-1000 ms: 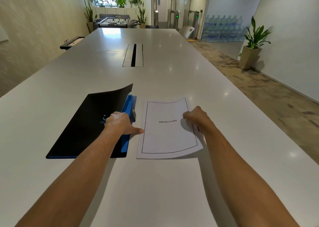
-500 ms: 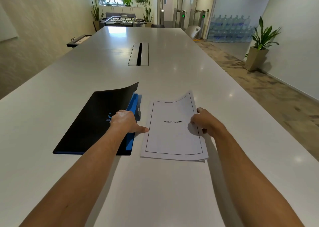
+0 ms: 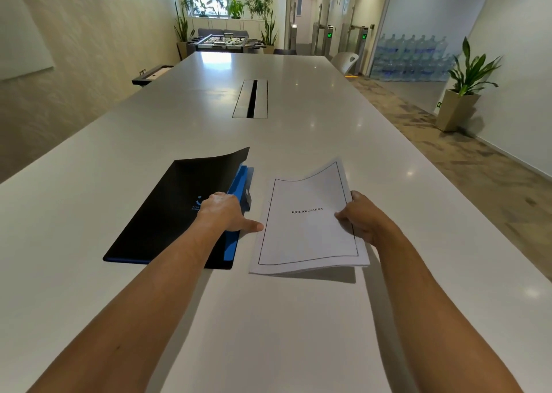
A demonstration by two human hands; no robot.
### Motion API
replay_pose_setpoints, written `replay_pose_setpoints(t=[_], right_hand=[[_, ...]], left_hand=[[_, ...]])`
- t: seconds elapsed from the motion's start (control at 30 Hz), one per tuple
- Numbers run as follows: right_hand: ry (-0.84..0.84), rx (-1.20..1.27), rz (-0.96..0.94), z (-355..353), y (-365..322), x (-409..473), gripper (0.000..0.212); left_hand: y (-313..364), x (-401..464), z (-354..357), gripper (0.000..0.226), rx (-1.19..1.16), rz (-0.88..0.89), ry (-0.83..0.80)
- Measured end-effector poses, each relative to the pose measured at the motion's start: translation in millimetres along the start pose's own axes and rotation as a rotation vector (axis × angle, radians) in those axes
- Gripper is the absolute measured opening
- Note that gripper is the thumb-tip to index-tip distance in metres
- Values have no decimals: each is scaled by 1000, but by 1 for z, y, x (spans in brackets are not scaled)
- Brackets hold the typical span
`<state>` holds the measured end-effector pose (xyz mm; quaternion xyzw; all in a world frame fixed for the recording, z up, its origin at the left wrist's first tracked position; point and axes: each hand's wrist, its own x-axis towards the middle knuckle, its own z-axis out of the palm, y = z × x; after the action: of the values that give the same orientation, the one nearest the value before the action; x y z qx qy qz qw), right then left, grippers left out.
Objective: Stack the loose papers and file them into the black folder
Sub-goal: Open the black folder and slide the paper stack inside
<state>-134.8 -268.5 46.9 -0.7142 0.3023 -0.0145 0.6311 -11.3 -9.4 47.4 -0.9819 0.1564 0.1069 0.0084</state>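
Here the stack of papers [image 3: 307, 222] lies in the middle of the frame on the white bench [image 3: 298, 333], just right of the black folder [image 3: 167, 213]. The right hand [image 3: 361, 219] has its grip closed on the right edge of the stack, thumb on top and fingers underneath, and this side is raised, so that a shadow shows below the near edge. I judge that it lifts the stack to carry it to the folder. The left hand [image 3: 224, 210] lies flat on the folder near its blue inner edge, thumb pointing at the papers; its grip is open and it holds nothing, it only presses, probably so that the folder does not slide. The far corner of the cover curls up.

How many sheets are in the stack I cannot tell. The right fingers under the papers are hidden. The small print on the cover is partly covered by the left hand and too small to read.
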Motion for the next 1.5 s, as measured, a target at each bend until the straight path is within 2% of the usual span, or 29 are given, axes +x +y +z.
replay_pose_setpoints(t=[0.1, 0.2, 0.27, 0.43, 0.5, 0.6, 0.7, 0.83, 0.97, 1.07, 1.33, 1.5], right_hand=[[29, 36, -70, -7, -11, 2, 52], [72, 79, -154, -12, -25, 1, 42], [89, 132, -191, -12, -36, 0, 37], [140, 228, -306, 15, -61, -9, 29], [183, 115, -383, 32, -65, -13, 34], [240, -73, -462, 56, -64, -20, 54], [247, -117, -502, 74, -60, -27, 52], [193, -164, -496, 93, -55, -29, 44], [79, -264, -495, 114, -54, -28, 47], [58, -320, -490, 129, -55, -22, 49], [23, -312, -315, 155, -49, 2, 68], [-16, -244, -333, 164, -38, 9, 55]], left_hand=[[-9, 1, -7, 69, -63, 29, -34], [-17, 2, -14, 30, -110, 50, 5], [-21, 1, -17, 14, -125, 55, 42], [-29, 2, -21, 17, -201, 96, 113], [-30, 2, -22, 16, -225, 105, 144], [-30, 2, -23, 12, -220, 108, 190], [-30, 2, -24, 11, -192, 118, 206], [-25, 1, -26, 11, -157, 112, 231], [-18, 1, -26, 12, -130, 109, 253], [-10, 0, -24, 14, -135, 122, 243], [14, -2, -22, 14, -162, 134, 295], [26, -4, -26, 25, -180, 173, 305]])
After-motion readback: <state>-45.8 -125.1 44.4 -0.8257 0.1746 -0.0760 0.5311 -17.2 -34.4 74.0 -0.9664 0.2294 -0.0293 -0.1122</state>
